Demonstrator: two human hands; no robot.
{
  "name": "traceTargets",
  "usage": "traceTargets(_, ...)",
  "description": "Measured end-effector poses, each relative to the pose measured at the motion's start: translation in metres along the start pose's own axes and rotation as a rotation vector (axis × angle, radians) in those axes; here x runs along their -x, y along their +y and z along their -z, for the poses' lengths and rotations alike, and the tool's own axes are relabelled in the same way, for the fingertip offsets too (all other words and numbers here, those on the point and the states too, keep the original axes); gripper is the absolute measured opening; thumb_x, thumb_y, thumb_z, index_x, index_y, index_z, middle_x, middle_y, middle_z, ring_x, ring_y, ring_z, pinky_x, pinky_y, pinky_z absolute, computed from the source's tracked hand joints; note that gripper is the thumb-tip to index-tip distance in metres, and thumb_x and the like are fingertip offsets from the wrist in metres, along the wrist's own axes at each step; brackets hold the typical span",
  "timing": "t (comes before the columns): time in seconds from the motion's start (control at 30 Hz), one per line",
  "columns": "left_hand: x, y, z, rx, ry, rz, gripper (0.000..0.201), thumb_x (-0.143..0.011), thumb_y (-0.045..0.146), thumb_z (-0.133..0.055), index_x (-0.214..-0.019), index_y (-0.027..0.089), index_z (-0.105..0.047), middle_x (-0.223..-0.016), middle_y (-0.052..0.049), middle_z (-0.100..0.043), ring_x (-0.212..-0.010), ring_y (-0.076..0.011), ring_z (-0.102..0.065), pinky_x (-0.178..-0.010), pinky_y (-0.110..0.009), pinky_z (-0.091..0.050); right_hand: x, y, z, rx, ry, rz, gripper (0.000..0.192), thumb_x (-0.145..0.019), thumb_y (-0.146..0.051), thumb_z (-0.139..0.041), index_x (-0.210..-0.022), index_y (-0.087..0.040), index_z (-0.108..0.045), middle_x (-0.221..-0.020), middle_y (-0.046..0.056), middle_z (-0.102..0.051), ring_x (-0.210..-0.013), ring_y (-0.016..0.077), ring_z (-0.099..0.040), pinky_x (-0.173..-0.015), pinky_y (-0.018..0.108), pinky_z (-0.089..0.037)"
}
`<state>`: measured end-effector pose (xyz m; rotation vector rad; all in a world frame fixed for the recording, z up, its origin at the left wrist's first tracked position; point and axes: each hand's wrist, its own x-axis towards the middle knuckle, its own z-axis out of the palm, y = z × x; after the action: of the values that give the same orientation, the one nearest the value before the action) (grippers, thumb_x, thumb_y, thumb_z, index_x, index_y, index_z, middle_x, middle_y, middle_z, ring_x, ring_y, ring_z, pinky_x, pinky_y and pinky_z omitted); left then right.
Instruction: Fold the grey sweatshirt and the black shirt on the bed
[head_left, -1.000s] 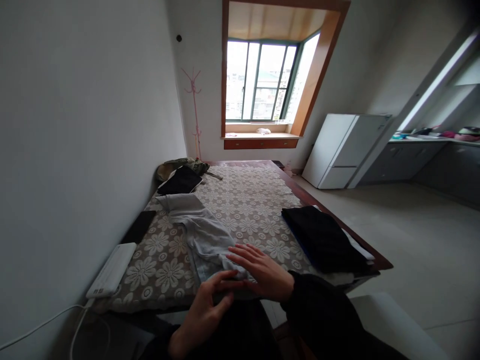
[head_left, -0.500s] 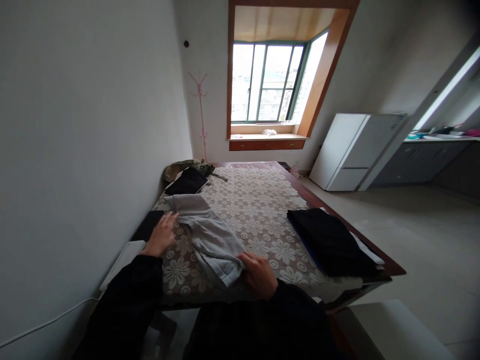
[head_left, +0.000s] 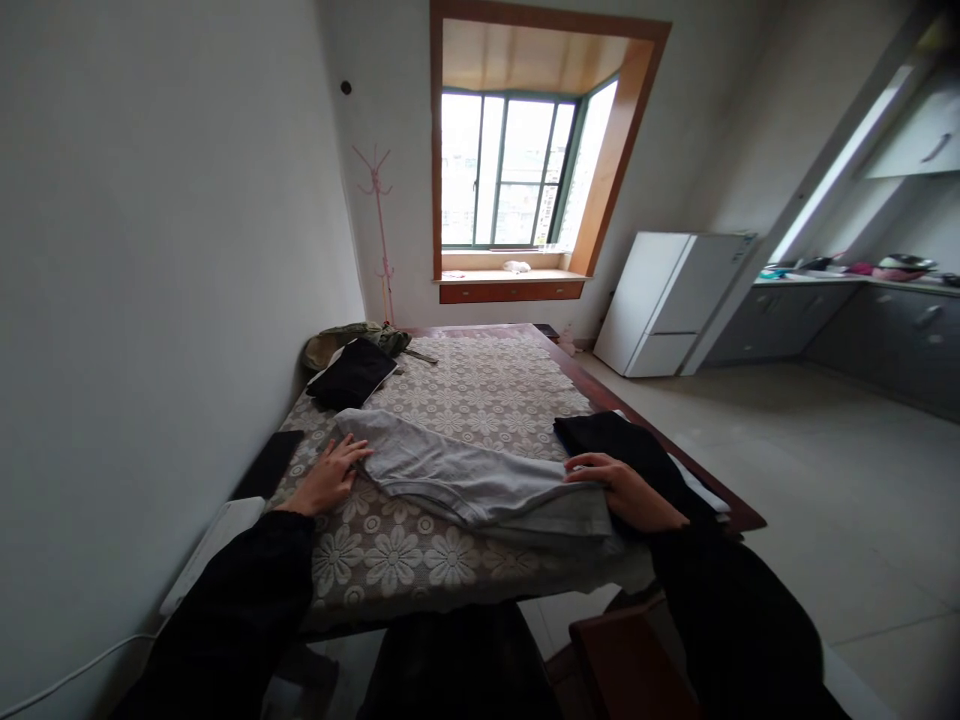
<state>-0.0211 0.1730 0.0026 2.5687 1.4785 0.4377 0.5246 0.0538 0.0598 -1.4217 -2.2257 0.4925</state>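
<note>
A grey garment [head_left: 457,477] lies stretched across the near part of a table covered with a floral lace cloth [head_left: 487,395]. My left hand [head_left: 328,478] rests on the garment's left end, fingers spread and pressing it down. My right hand [head_left: 624,490] grips the garment's right end, next to a stack of folded dark clothes [head_left: 637,455] at the table's right edge. Both arms wear dark sleeves.
A folded black item [head_left: 352,372] and an olive bag [head_left: 341,338] lie at the table's far left. A white power strip [head_left: 214,535] and a dark flat object [head_left: 266,463] sit along the left wall. A white fridge [head_left: 667,303], window and counter stand beyond.
My right hand has pulled the garment's near end out to the right, spreading it across the table. My left hand stays at its left end. The view has shifted slightly.
</note>
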Motion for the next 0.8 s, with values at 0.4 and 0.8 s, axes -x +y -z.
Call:
traceTargets(0.4, -0.004, 0.005, 0.006, 0.061, 0.001, -0.082, 0.034, -0.091, 0.033, -0.051, -0.117, 0.022, -0.07, -0.134, -0.008, -0.068, -0.135, -0.026, -0.054, -0.127, -0.05, -0.021, 0.042, -0.016, -0.037, 0.274, -0.019, -0.031, 0.064, -0.071, -0.004, -0.047, -0.127, -0.027, -0.069, -0.139, 0.005, -0.065, -0.138, 0.0254, -0.051, -0.125, 0.051, -0.027)
traceTargets(0.8, 0.025, 0.038, 0.024, 0.101, 0.144, -0.084, 0.024, -0.098, 0.031, -0.042, -0.11, 0.02, -0.06, -0.11, -0.011, -0.07, -0.104, -0.0272, -0.067, -0.093, -0.04, -0.052, 0.013, -0.034, -0.087, 0.331, 0.081, -0.066, 0.019, -0.095, -0.033, -0.058, -0.11, -0.026, -0.069, -0.112, 0.008, -0.072, -0.111, 0.031, -0.063, -0.106, 0.055, -0.043)
